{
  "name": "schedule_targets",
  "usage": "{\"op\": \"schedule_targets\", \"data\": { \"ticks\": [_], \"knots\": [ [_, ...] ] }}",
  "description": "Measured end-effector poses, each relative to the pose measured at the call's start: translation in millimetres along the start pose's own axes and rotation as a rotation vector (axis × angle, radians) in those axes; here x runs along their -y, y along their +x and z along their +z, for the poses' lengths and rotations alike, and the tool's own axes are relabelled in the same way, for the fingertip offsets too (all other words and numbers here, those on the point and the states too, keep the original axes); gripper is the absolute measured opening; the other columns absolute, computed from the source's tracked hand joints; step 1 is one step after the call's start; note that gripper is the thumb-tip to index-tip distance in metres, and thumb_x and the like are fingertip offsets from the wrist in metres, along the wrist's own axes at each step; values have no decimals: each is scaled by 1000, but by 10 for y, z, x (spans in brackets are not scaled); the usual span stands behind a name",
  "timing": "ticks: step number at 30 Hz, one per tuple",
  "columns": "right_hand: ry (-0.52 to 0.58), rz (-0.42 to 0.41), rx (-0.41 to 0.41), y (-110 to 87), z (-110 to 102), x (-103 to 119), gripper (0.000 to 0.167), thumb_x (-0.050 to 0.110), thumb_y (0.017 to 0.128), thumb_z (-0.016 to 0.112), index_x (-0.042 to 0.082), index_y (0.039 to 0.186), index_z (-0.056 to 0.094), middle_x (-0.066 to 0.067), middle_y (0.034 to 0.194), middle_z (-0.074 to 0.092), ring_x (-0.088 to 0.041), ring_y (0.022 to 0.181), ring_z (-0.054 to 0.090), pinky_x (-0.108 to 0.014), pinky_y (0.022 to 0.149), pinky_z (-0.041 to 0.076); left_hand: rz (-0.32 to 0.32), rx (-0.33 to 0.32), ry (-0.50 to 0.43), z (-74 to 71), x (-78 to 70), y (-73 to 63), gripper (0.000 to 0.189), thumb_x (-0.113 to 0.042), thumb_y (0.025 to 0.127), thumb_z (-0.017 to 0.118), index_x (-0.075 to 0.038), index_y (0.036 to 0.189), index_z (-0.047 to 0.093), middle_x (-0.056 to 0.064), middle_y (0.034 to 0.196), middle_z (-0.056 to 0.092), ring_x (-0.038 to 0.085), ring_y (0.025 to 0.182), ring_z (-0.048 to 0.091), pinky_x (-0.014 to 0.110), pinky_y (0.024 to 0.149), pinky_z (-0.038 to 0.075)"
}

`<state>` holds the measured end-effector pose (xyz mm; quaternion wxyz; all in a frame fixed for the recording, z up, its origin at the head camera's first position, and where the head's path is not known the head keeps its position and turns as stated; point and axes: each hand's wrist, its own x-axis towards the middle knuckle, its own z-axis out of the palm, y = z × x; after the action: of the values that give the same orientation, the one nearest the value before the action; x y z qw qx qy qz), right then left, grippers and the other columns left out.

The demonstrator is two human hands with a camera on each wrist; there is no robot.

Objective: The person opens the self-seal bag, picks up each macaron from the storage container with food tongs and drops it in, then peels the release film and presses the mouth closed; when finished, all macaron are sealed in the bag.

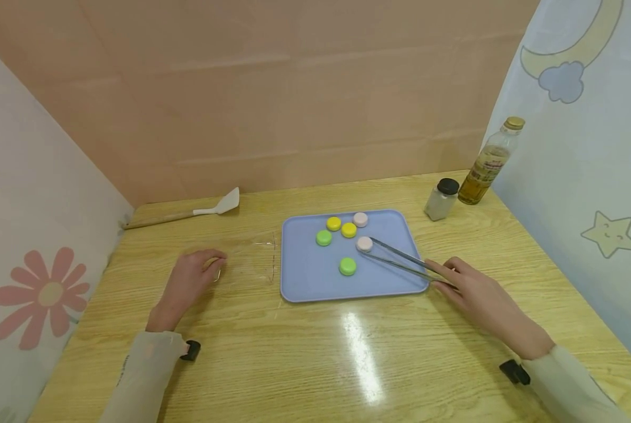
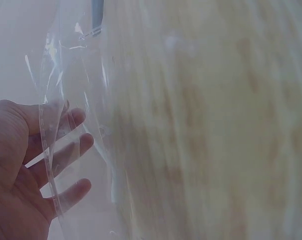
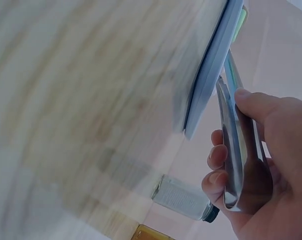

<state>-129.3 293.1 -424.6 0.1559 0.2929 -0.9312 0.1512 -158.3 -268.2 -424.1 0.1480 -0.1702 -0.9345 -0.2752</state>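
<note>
My right hand (image 1: 482,296) grips steel tongs (image 3: 235,150) between thumb and fingers. The tong tips lie on either side of a pale pink macaron (image 1: 365,244) on the blue tray (image 1: 305,282). Around it on the tray are two yellow macarons (image 1: 349,230), a second pink macaron (image 1: 360,220), a green macaron (image 1: 324,238) and, closer to me, another green macaron (image 1: 348,266). Left of the tray, my left hand (image 1: 191,279) pinches the near end of a thin clear plastic bag (image 2: 56,125); its fingers show through the film in the left wrist view.
A white spatula (image 1: 227,201) with a wooden handle lies at the back left. Behind the tray on the right stand a small black-capped jar (image 1: 440,201) and a bottle of golden liquid (image 1: 487,167). Walls enclose the wooden table (image 1: 294,358) at the back and sides.
</note>
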Motion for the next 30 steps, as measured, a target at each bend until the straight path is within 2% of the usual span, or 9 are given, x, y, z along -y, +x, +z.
{"op": "schedule_targets", "data": {
  "ticks": [10, 16, 26, 30],
  "knots": [
    [17, 4, 1, 56, 39, -11, 47, 7, 88, 79, 10, 133, 67, 4, 96, 57, 0, 62, 37, -21, 49, 34, -28, 15, -6, 6, 19, 12, 15, -4, 97, 68, 3, 108, 75, 18, 100, 74, 5, 40, 27, 27, 49, 38],
    [14, -1, 3, 63, 47, -16, 45, 7, 88, 78, 10, 132, 68, 5, 96, 58, 0, 63, 38, -21, 49, 34, -23, 8, 6, 6, 10, 10, 14, -3, 97, 69, 2, 108, 75, 16, 97, 74, 4, 39, 27, 27, 47, 38],
    [6, -29, -23, 52, 34, -13, 46, 5, 86, 79, 10, 130, 68, 5, 96, 58, -1, 63, 37, -21, 49, 33, -33, 22, -4, -12, -17, 3, 16, -4, 97, 69, 2, 110, 75, 18, 103, 74, 0, 39, 23, 27, 46, 37],
    [3, -45, -36, 57, 7, 19, 48, 3, 85, 79, 10, 131, 67, 5, 98, 59, -2, 66, 40, -22, 51, 36, -29, 22, 0, -10, -16, 3, 16, -4, 97, 69, 2, 110, 75, 18, 103, 74, 1, 39, 25, 27, 48, 38]
  ]
}}
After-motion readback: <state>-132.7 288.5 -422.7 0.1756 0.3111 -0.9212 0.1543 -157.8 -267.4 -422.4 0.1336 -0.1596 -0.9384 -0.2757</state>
